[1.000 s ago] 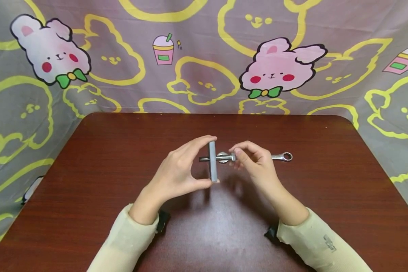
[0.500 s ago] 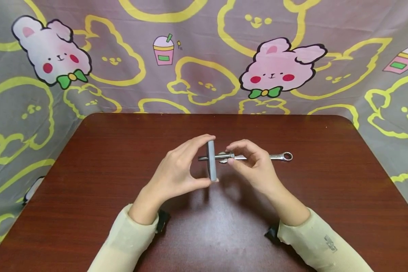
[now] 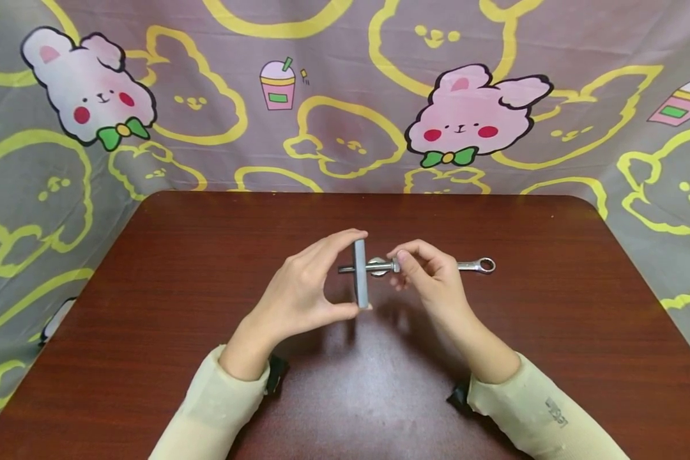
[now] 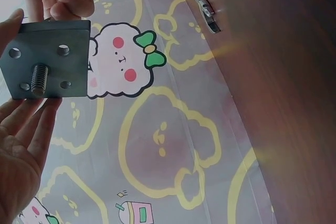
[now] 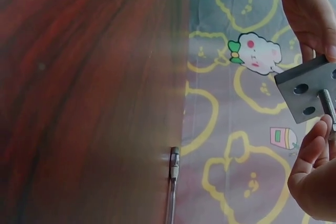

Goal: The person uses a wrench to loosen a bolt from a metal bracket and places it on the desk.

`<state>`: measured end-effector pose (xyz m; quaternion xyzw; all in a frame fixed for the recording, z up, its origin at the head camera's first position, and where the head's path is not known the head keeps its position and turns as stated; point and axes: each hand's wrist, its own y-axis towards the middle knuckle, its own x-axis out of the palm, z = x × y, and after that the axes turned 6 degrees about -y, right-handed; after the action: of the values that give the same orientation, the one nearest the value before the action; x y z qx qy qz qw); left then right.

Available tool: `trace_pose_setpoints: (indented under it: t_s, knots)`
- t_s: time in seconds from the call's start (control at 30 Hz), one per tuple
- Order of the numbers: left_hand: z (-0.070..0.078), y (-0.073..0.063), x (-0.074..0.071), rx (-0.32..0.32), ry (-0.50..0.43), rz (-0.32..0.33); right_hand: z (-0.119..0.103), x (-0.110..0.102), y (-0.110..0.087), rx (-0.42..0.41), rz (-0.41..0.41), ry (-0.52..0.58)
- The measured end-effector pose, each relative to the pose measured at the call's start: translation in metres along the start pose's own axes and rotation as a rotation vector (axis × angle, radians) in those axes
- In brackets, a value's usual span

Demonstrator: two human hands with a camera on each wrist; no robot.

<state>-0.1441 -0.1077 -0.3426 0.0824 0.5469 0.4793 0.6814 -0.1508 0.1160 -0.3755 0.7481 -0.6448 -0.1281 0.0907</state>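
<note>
My left hand (image 3: 301, 284) grips a grey metal plate (image 3: 360, 275) by its top and bottom edges, holding it upright above the table. A bolt (image 3: 379, 267) runs through the plate, its threaded end (image 4: 39, 80) sticking out on the left-hand side. Several round holes show around it in the left wrist view. With thumb and fingers my right hand (image 3: 434, 275) pinches the bolt's hex head, to the right of the plate. Beneath that hand lies a combination wrench (image 3: 477, 266), its middle covered by the fingers.
The dark reddish-brown table (image 3: 178, 287) spreads out around both hands. A patterned cloth (image 3: 345, 96) with cartoon rabbits hangs behind it and along both sides. In the right wrist view the wrench (image 5: 174, 171) lies by itself on the tabletop.
Half a second ago my right fingers were spread off the front of the bolt head; now they pinch it again. The plate, still in my left hand, has shifted very slightly right.
</note>
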Motion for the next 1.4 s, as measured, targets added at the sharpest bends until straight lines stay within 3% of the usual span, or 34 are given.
trace_pose_setpoints:
  t_s: [0.13, 0.33, 0.67, 0.97, 1.23, 1.4]
  knots:
    - [-0.0006, -0.0003, -0.0006, -0.005, 0.011, 0.001, 0.0004, 0.0013, 0.0003, -0.045, 0.003, 0.011]
    - [-0.0020, 0.0002, -0.0027, -0.014, 0.017, 0.011, -0.0016, 0.0003, 0.0004, -0.178, -0.070, -0.005]
    - [-0.0008, 0.0007, -0.0023, 0.001, 0.011, 0.009, -0.0006, -0.0027, 0.0005, -0.045, -0.051, -0.082]
    - [0.0001, 0.0011, -0.0018, 0.004, 0.007, -0.001, -0.0001, 0.0027, -0.0005, -0.013, 0.024, 0.021]
    - [-0.0005, 0.0012, -0.0053, -0.014, 0.022, 0.014, 0.0003, 0.0011, 0.0012, -0.205, -0.047, -0.007]
    - [0.0002, 0.0006, -0.0047, -0.014, 0.012, 0.006, -0.0004, -0.0003, 0.0007, -0.156, -0.064, -0.018]
